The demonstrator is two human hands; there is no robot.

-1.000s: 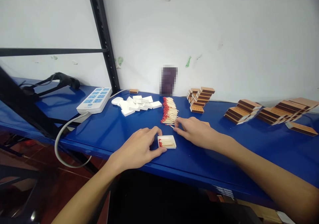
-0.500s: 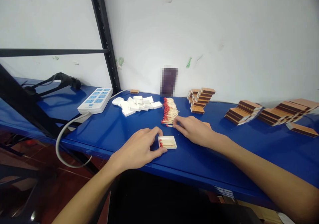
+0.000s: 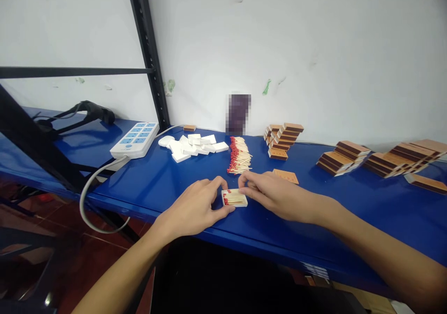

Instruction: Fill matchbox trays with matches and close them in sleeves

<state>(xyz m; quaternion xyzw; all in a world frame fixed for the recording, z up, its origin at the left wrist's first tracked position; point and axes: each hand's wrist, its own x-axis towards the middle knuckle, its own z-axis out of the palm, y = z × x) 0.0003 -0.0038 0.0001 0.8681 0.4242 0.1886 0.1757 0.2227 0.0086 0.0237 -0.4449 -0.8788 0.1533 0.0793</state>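
Observation:
A white matchbox tray [image 3: 244,204] lies on the blue shelf top near its front edge, with several red-tipped matches in it. My left hand [image 3: 195,205] grips the tray's left end between thumb and fingers. Over the tray's right end, my right hand [image 3: 267,193] pinches matches, whose red heads show at the tray's far side. Just beyond the hands lies a row of loose matches [image 3: 240,157], heads to the left. An orange matchbox sleeve [image 3: 287,176] lies flat beyond my right hand.
White trays [image 3: 199,146] are heaped at the back left, beside a white power strip [image 3: 135,139] with a looping cable. Matchboxes [image 3: 284,139] are stacked behind, with more stacks [image 3: 342,157] to the right. A black upright post [image 3: 148,49] stands left.
My right hand has moved from the near end of the match row toward me, to the tray, bringing matches with it. The orange sleeve shows more fully. My left hand keeps its grip.

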